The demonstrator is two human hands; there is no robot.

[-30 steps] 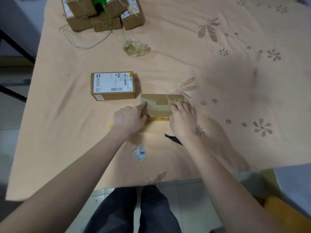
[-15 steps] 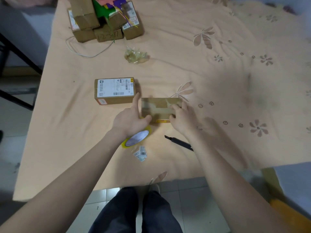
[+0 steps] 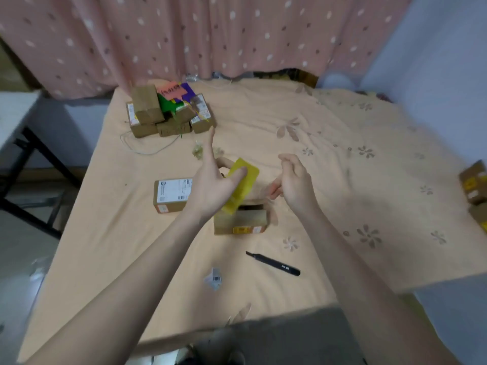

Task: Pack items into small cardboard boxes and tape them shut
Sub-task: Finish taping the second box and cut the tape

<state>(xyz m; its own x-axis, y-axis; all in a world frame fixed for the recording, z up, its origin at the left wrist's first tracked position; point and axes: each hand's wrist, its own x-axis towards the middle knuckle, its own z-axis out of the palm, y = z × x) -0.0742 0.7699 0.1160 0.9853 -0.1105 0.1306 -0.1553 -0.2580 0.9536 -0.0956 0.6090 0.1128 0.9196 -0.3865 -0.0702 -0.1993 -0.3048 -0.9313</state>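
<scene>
A small brown cardboard box (image 3: 241, 222) lies on the peach cloth at the middle of the table. Above it my left hand (image 3: 213, 185) holds a yellow tape roll (image 3: 243, 184), thumb on its face and forefinger pointing up. My right hand (image 3: 296, 183) hovers just right of the roll with curled fingers. It pinches what looks like the brownish tape end (image 3: 261, 192) drawn from the roll; this part is blurred. A second box with a white label (image 3: 171, 194) lies to the left, partly behind my left wrist.
A black cutter (image 3: 274, 263) and a torn barcode label (image 3: 214, 278) lie near the front edge. A pile of taped boxes with coloured paper (image 3: 163, 114), a thin cord (image 3: 147, 151) and crumpled tape (image 3: 199, 151) are at the back left. More boxes (image 3: 474, 183) sit at the right edge.
Both hands have left the small box and risen above it. My left hand has picked the yellow tape roll up off the table. The camera has tilted up.
</scene>
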